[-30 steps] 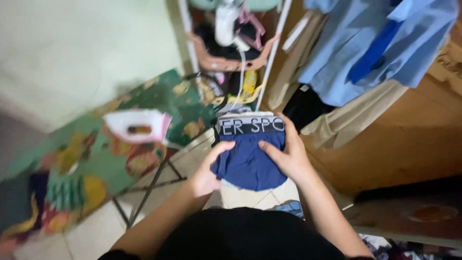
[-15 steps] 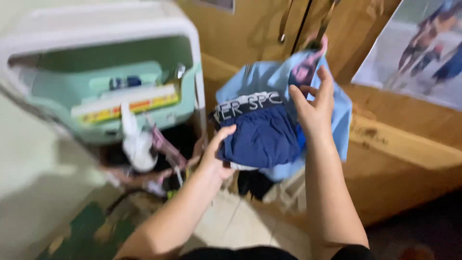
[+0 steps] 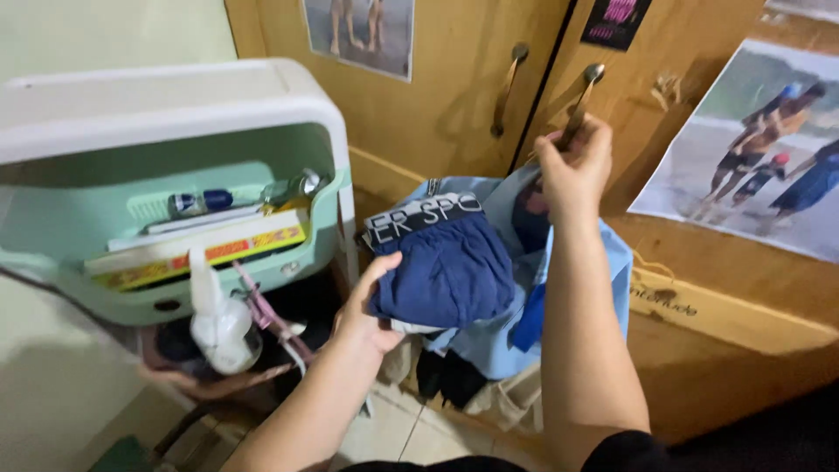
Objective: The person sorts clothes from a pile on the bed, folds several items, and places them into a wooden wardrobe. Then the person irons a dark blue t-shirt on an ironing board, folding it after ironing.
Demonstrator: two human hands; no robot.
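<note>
My left hand (image 3: 365, 308) holds a folded pair of dark blue underwear (image 3: 441, 267) with a grey-black waistband, at chest height in front of the wardrobe. My right hand (image 3: 575, 164) is raised and closed around the lower end of the right metal door handle (image 3: 583, 98) of the wooden wardrobe (image 3: 437, 96). Light blue shirts (image 3: 507, 336) hang from the wardrobe behind the underwear, partly hidden by my right forearm.
A mint and white plastic shelf cart (image 3: 166, 131) stands at the left with flat boxes, small bottles and a white bottle (image 3: 220, 325) in its trays. Posters (image 3: 752, 166) cover the wardrobe doors. A second door handle (image 3: 507, 87) is left of my right hand. Tiled floor below.
The view swung up from the floor to the wardrobe doors. My right hand let go of the underwear and rose to grasp the door handle; my left hand keeps the underwear.
</note>
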